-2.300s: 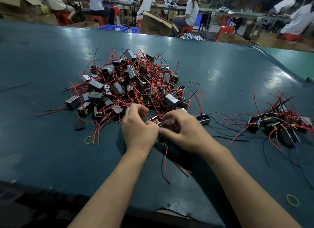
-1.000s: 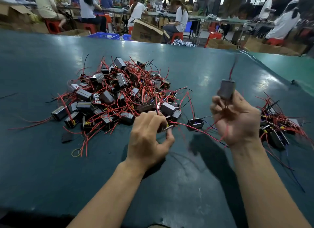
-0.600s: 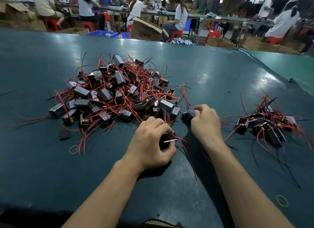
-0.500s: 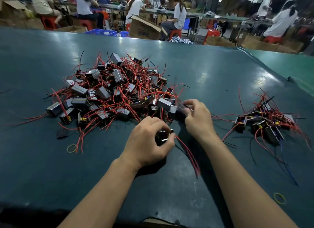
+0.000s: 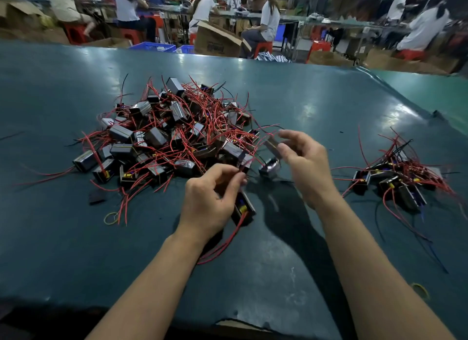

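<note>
1. The small black box-shaped component (image 5: pixel 243 208), with a yellow terminal in its open face, sits in the left hand (image 5: pixel 210 202), near the middle of the dark teal worktop (image 5: pixel 253 276). Its long axis runs from the curled fingers toward the person and slightly right. The open face is turned up toward the camera.
2. A thin red wire (image 5: pixel 222 246) leaves the component's near end beside the terminal. It trails toward the person and leftward onto the worktop.
3. The left grip is closed: the fingers curl round the component's far end, and thumb and forefinger meet above it. I cannot tell whether the near end touches the worktop.
4. The right hand (image 5: pixel 304 167) is raised, to the right and a little farther off. Its grip pinches a blurred grey-brown block (image 5: pixel 271 146) between thumb and forefinger. The block's long axis slants from far-left to near-right.
5. Between the hands a lone black component (image 5: pixel 269 168) lies on the worktop.
6. Just beyond the left hand spreads a large heap of black components tangled in red wires (image 5: pixel 172 137).
7. Well to the right lies a smaller heap of the same parts (image 5: pixel 395 182).
8. A yellow rubber band (image 5: pixel 111 218) and a small flat black piece (image 5: pixel 96 197) lie at the large heap's near-left edge.
9. Past the far edge stand an open brown cardboard box (image 5: pixel 217 40) and blue plastic crates (image 5: pixel 154 47), with people seated on red stools behind.
</note>
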`<action>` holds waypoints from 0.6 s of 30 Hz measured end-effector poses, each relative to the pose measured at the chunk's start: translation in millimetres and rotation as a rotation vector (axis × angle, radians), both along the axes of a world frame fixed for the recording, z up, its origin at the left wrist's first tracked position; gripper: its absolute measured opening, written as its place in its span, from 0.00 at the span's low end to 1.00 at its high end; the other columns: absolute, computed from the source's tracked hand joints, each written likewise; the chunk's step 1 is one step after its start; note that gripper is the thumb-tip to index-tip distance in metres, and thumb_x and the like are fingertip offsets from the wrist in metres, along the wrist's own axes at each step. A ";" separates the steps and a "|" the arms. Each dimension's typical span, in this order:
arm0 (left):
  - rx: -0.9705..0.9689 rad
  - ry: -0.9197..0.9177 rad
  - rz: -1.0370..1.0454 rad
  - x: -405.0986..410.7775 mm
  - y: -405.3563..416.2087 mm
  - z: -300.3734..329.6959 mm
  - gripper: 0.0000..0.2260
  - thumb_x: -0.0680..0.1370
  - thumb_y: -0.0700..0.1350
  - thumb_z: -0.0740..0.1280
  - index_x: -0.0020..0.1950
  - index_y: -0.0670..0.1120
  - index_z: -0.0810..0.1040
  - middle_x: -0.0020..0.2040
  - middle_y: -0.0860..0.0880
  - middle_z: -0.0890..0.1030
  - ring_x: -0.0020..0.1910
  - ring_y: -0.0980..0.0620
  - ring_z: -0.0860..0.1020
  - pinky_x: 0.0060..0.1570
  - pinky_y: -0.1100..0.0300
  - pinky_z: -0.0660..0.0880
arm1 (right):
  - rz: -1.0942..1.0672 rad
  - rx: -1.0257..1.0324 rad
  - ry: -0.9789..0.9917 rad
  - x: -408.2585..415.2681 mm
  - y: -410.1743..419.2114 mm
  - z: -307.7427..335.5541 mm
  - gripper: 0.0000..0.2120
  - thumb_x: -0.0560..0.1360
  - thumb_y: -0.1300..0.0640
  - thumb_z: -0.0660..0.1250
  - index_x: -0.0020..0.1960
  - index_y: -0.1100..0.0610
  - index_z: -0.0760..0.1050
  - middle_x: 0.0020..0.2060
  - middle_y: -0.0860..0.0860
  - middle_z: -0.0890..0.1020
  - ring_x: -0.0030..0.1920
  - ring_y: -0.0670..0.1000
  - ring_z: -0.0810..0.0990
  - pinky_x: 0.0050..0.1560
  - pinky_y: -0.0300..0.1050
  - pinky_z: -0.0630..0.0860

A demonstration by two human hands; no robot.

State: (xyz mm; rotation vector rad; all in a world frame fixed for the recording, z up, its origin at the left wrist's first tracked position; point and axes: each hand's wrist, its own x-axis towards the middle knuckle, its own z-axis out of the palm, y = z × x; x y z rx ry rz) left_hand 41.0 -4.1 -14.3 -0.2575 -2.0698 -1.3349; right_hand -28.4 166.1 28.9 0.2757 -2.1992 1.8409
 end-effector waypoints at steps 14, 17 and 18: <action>0.425 -0.348 -0.241 -1.0 -5.7 11.6 0.04 0.73 0.36 0.73 0.44 0.44 0.84 0.35 0.48 0.85 0.34 0.52 0.83 0.37 0.60 0.80 | 0.358 0.524 -0.363 25.8 21.7 3.6 0.14 0.69 0.49 0.76 0.52 0.51 0.78 0.35 0.46 0.83 0.35 0.46 0.80 0.36 0.38 0.76; 0.505 -0.365 -0.305 -2.3 -5.6 13.7 0.10 0.72 0.33 0.72 0.51 0.44 0.83 0.38 0.48 0.84 0.36 0.49 0.84 0.39 0.61 0.81 | 0.255 0.637 -0.186 24.4 1.2 -5.6 0.12 0.70 0.51 0.76 0.50 0.52 0.80 0.41 0.47 0.84 0.42 0.47 0.82 0.46 0.42 0.78; 0.491 -0.345 -0.299 -3.0 -6.1 13.9 0.11 0.72 0.32 0.72 0.51 0.44 0.83 0.39 0.49 0.85 0.37 0.49 0.84 0.40 0.62 0.80 | 0.252 0.630 -0.183 25.0 -4.1 -8.1 0.11 0.70 0.54 0.76 0.50 0.52 0.79 0.41 0.48 0.84 0.41 0.47 0.82 0.45 0.42 0.78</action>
